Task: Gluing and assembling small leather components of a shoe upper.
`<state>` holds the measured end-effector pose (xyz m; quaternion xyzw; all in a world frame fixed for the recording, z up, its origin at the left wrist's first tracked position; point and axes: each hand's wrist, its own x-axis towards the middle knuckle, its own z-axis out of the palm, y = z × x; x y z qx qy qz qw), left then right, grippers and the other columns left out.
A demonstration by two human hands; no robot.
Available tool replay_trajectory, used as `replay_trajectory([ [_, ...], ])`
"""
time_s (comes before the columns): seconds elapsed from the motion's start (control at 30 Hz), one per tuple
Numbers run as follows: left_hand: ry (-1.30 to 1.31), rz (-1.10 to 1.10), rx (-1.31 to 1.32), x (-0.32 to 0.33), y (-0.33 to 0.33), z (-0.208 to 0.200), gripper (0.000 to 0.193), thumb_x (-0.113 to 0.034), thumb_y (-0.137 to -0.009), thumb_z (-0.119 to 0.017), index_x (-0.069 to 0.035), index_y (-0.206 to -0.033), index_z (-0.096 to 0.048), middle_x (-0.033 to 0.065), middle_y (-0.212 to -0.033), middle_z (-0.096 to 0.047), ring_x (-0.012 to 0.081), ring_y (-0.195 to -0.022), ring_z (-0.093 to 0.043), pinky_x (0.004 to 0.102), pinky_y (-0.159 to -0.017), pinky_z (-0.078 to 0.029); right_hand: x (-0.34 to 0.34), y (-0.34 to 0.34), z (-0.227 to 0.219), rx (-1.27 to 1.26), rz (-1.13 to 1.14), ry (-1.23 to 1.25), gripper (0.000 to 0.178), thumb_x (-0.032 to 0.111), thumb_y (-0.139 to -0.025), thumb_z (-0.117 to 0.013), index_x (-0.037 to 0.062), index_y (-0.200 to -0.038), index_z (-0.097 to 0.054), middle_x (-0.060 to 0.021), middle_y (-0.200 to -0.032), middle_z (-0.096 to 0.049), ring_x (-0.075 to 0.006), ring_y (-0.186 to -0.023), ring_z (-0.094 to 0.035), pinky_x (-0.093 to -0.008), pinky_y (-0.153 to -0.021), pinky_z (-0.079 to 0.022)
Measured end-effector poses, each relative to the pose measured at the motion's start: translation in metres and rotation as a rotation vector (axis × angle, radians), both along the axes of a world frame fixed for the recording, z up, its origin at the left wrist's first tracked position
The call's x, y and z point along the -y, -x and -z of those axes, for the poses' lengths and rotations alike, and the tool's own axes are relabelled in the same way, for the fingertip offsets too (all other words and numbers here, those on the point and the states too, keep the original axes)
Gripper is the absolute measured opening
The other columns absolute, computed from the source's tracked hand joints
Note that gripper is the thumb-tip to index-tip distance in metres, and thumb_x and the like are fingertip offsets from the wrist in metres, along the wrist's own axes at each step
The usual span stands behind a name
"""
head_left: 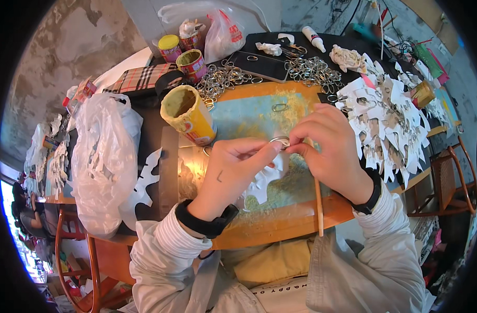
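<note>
An oval metal ring (pixel 279 139) is pinched between the fingertips of both my hands, over the middle of the table. My left hand (pixel 233 167) is closed, thumb against forefinger, on the ring and apparently the top of a white cut-out piece (pixel 262 189) with jagged edges. That piece hangs below the fingers, partly hidden. The fingers of my right hand (pixel 327 143) meet the ring from the other side. A thin wooden stick (pixel 319 208) runs from under my right hand past the front edge; whether the hand grips it is unclear. One loose ring (pixel 279 107) lies beyond my hands.
Left of my hands stands a yellow can (pixel 204 128) with a crusted rim. Heaps of metal rings (pixel 314 73) flank a dark phone (pixel 259 65). White pieces with rings (pixel 387 117) pile up at right; a filled plastic bag (pixel 105 167) stands left. Chairs are at both sides.
</note>
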<state>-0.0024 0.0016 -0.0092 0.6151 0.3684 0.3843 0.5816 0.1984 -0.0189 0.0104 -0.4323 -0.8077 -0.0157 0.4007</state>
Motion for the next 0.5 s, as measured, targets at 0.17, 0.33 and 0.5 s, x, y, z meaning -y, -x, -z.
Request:
replay_trajectory([
  [0.17, 0.269, 0.05, -0.047, -0.002, 0.0, -0.014, 0.025, -0.023, -0.091, -0.067, -0.001, -0.08, -0.069, -0.0003, -0.069, -0.063, 0.0039, -0.061, -0.054, 0.0195, -0.054, -0.041, 0.006, 0.007, 0.002, 0.108, 0.0, -0.27, 0.019, 0.013, -0.066, -0.073, 0.0097, -0.079, -0.06, -0.0033, -0.085, -0.061, -0.027, -0.086, -0.057, -0.0397, -0.081, -0.049],
  [0.33, 0.296, 0.047, 0.061, 0.002, -0.001, -0.007, 0.028, -0.024, -0.093, -0.065, -0.001, -0.078, -0.069, 0.0001, -0.07, -0.063, 0.0049, -0.061, -0.057, 0.0201, -0.055, -0.043, 0.01, -0.006, 0.007, 0.176, -0.095, -0.428, 0.019, 0.012, -0.067, -0.072, 0.0106, -0.082, -0.06, -0.0036, -0.091, -0.062, -0.0257, -0.09, -0.057, -0.0418, -0.086, -0.05],
  [0.5, 0.278, -0.105, 0.142, -0.008, 0.004, -0.011, 0.025, -0.023, -0.092, -0.066, 0.0, -0.081, -0.067, -0.0003, -0.07, -0.063, 0.0061, -0.059, -0.057, 0.0204, -0.055, -0.044, 0.013, -0.004, -0.001, 0.067, -0.162, -0.359, 0.026, 0.012, -0.066, -0.077, 0.0112, -0.088, -0.063, -0.0037, -0.096, -0.065, -0.027, -0.094, -0.057, -0.0426, -0.086, -0.051],
])
